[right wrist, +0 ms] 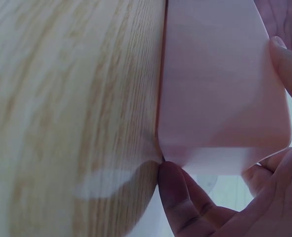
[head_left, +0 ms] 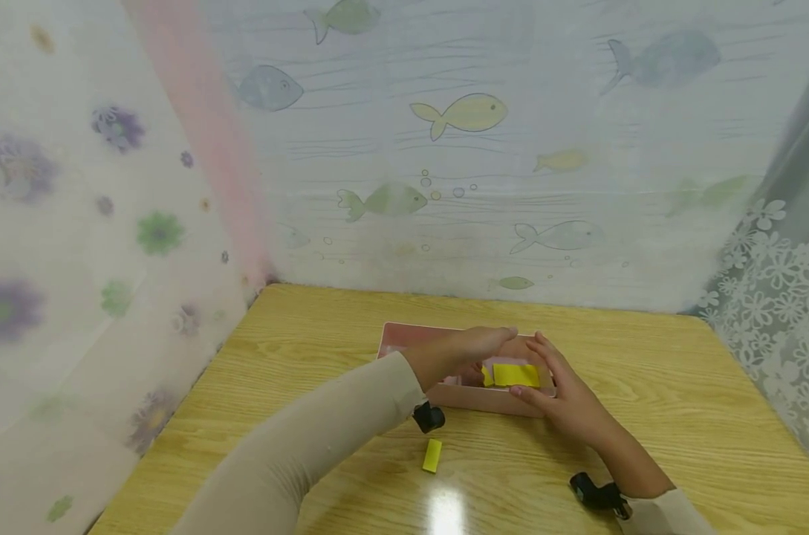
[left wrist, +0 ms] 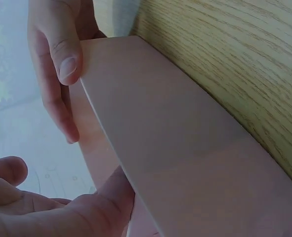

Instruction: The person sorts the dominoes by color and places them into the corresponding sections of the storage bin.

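A pink open-topped box [head_left: 491,402] stands on the wooden table, with a flat yellow piece [head_left: 516,375] lying inside near its right end. My right hand [head_left: 574,405] grips that end, thumb on the near long side and fingers round the end and far side. Above the box's middle is my left hand [head_left: 467,345], its fingers pointing right and its thumb reaching down inside. In the left wrist view the left thumb [left wrist: 108,202] dips behind the pink wall; its tip is hidden. Beside it in the head view, part of another yellow piece [head_left: 487,376] shows.
A small yellow strip [head_left: 432,455] lies on the table [head_left: 297,327] in front of the box. Behind the table hangs a fish-patterned curtain [head_left: 457,223]; flowered cloth [head_left: 130,297] hangs at the left, and lace [head_left: 778,319] at the right.
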The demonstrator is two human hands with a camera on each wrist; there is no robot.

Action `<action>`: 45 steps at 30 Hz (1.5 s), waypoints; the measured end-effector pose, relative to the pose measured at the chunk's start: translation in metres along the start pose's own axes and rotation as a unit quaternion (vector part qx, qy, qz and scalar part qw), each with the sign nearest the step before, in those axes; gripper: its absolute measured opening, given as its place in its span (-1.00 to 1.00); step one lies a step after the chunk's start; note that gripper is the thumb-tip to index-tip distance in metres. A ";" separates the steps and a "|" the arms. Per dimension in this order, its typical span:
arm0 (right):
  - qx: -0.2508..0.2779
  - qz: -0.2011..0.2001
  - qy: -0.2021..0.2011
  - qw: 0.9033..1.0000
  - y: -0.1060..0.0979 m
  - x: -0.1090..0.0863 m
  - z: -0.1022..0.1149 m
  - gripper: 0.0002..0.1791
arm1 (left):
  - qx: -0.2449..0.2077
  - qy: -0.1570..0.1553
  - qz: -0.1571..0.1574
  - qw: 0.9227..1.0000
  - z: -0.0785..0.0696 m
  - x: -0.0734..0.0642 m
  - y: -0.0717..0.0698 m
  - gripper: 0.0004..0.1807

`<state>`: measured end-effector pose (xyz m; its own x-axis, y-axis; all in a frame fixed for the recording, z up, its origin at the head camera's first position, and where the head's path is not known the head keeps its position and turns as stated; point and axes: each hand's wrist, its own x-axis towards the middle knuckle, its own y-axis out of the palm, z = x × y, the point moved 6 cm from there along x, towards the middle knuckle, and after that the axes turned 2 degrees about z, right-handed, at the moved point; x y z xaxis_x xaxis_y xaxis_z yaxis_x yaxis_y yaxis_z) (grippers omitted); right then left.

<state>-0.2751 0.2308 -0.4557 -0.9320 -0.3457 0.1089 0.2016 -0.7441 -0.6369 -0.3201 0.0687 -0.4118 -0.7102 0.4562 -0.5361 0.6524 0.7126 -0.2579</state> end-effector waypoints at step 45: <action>0.005 0.001 -0.007 1.000 0.001 0.001 -0.002 -0.14 | 0.076 -0.004 -0.028 0.997 0.000 0.002 -0.002 -0.23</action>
<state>-0.2760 0.2312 -0.4573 -0.9272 -0.3549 0.1195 0.2056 -0.7491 -0.6297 -0.3227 0.0684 -0.4124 -0.7450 0.4133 -0.5237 0.6449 0.6471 -0.4067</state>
